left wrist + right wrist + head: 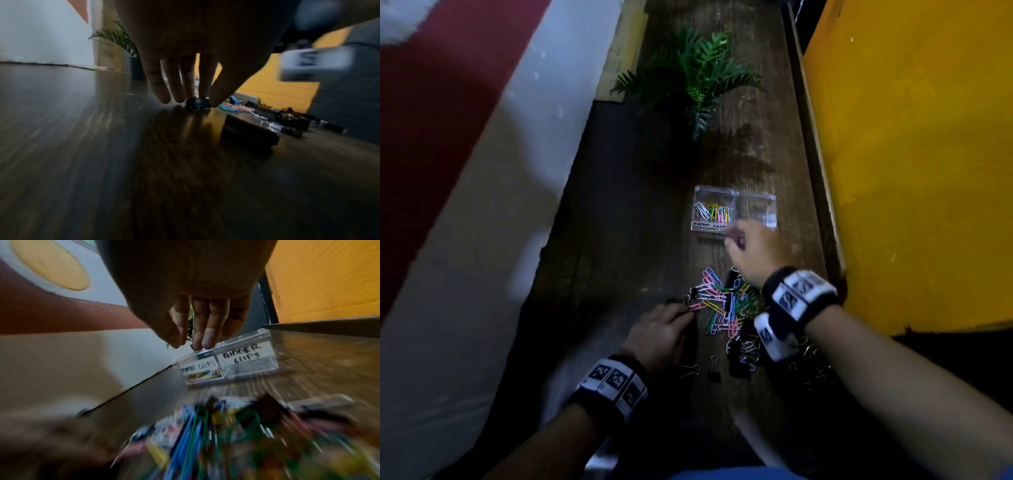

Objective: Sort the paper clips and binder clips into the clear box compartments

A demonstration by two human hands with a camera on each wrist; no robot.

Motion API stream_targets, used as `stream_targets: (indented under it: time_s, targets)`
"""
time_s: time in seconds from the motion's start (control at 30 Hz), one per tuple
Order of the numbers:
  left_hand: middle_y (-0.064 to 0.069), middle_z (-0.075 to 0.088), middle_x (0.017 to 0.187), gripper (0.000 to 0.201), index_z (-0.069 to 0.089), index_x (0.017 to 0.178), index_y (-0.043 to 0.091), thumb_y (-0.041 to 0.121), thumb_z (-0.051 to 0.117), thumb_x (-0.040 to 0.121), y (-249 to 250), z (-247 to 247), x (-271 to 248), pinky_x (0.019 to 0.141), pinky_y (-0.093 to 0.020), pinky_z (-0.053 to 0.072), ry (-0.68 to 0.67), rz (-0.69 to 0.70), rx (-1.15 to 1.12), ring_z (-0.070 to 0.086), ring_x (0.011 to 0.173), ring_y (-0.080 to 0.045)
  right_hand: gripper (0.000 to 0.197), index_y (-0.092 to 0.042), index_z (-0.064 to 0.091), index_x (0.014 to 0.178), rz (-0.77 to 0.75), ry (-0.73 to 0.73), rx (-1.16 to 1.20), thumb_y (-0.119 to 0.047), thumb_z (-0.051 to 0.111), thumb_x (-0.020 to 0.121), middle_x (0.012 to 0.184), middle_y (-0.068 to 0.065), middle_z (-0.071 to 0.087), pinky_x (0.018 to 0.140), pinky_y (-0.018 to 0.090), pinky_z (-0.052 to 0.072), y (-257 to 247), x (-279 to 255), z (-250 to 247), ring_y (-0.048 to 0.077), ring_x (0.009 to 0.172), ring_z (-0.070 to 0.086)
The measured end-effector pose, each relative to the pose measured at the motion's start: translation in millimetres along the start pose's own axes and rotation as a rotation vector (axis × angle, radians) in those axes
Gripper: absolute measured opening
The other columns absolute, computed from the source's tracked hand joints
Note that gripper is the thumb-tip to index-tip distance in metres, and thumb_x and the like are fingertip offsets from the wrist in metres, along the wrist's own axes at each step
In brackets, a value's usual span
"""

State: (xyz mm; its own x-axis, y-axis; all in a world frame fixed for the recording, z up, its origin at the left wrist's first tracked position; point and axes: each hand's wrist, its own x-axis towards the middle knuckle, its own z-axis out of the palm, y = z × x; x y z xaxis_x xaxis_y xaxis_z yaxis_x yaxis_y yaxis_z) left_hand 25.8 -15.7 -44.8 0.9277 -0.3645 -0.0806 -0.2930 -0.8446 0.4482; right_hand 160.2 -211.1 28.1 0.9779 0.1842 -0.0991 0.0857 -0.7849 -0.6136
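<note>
The clear plastic two-compartment box [734, 209] sits on the dark wooden table [619, 212], its left compartment, labelled for paper clips, holding a bunch of coloured paper clips [714, 211], while the right one labelled BINDER CLIPS [242, 356] looks mostly bare. Nearer the person there's a messy pile of coloured wire paper clips [722, 301] mixed with small black binder clips [739, 359]. The right hand [751, 250] hovers over the box's front edge, fingers loosely extended, can't tell if it's pinching anything. The left hand [659, 330] is down at the pile's left edge, thumb and fingers pinching a small black binder clip [198, 103] against the table. Green leafy potted plant [695, 78] further back, yellow wall [914, 154] on the right
</note>
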Motion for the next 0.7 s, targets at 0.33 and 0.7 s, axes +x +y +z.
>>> stream_targets:
  time_s: [0.33, 0.7]
  targets:
    - [-0.007, 0.062, 0.115, 0.034, 0.068, 0.101, 0.022, 0.030, 0.047, 0.075, -4, 0, -26, 0.066, -0.037, 0.056, -0.018, -0.019, 0.030, 0.063, 0.085, -0.030, 0.041, -0.026, 0.066, 0.101, -0.298, -0.170, -0.465, -0.040, 0.069, 0.063, 0.116, 0.000, 0.062, 0.075, 0.038, 0.051, 28, -146, 64, 0.025, 0.096, 0.058]
    - [0.003, 0.061, 0.108, 0.013, 0.056, 0.078, 0.029, 0.038, 0.048, 0.075, 0, -3, -57, 0.058, -0.032, 0.056, 0.005, -0.072, -0.008, 0.062, 0.083, -0.022, 0.023, -0.028, 0.066, 0.080, -0.278, -0.082, -0.541, -0.043, 0.050, 0.073, 0.088, -0.009, 0.062, 0.079, 0.037, 0.030, 30, -150, 63, 0.020, 0.087, 0.056]
